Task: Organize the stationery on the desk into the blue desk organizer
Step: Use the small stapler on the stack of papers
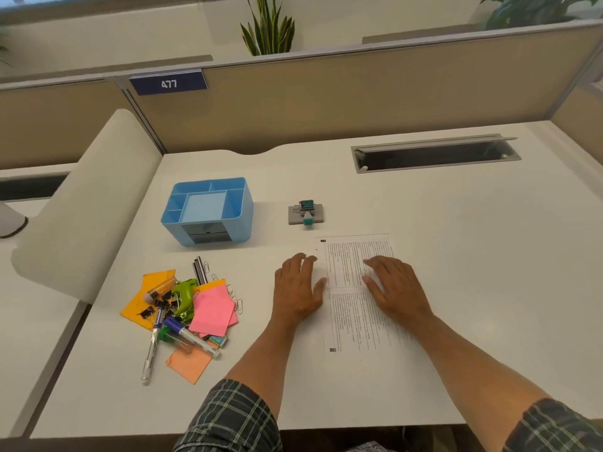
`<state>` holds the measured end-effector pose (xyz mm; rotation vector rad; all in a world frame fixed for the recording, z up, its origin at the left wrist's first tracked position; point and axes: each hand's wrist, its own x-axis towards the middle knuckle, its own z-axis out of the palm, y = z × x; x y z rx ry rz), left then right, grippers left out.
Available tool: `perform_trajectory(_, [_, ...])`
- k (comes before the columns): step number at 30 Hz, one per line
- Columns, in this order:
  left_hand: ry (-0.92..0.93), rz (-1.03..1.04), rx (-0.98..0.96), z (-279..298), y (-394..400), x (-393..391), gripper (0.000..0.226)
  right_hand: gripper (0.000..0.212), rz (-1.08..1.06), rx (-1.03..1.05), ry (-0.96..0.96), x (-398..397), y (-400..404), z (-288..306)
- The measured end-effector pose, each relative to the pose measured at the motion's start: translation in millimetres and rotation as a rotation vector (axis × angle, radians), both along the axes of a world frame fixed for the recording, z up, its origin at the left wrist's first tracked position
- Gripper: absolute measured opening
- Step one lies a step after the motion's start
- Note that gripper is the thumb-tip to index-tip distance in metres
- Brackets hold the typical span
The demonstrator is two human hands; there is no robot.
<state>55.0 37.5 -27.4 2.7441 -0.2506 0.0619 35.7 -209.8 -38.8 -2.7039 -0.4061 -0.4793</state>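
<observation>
The left hand (298, 285) lies flat and spread on the table (456, 256), beside a printed sheet (349, 308); the right hand (396, 287) rests spread on that sheet, holding nothing. Bare tabletop runs wide to the right and toward the near edge. The blue desk organizer (208, 210) stands empty at far left, apart from the stationery pile (182, 308) near the left edge. Items in the pile overlap; small clips are hard to make out.
</observation>
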Motion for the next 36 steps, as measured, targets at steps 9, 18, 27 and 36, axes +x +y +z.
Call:
perform_trajectory(9, [-0.025,0.179,-0.144,6.7,19.4,73.0,0.01,0.012,0.031,0.125,-0.006,79.5,67.8,19.2])
perform_trajectory(18, [0.083,0.212,-0.36,-1.6,39.6,147.7,0.073,0.045,-0.018,-0.071,0.264,137.7,102.8,28.5])
perform_trajectory(27, [0.281,0.193,-0.291,-2.0,45.7,182.0,0.079,0.051,0.067,-0.315,0.281,176.7,120.2,24.3])
perform_trajectory(36, [0.308,0.166,-0.344,-4.3,53.4,189.6,0.065,0.036,0.055,-0.195,0.312,188.6,127.3,16.5])
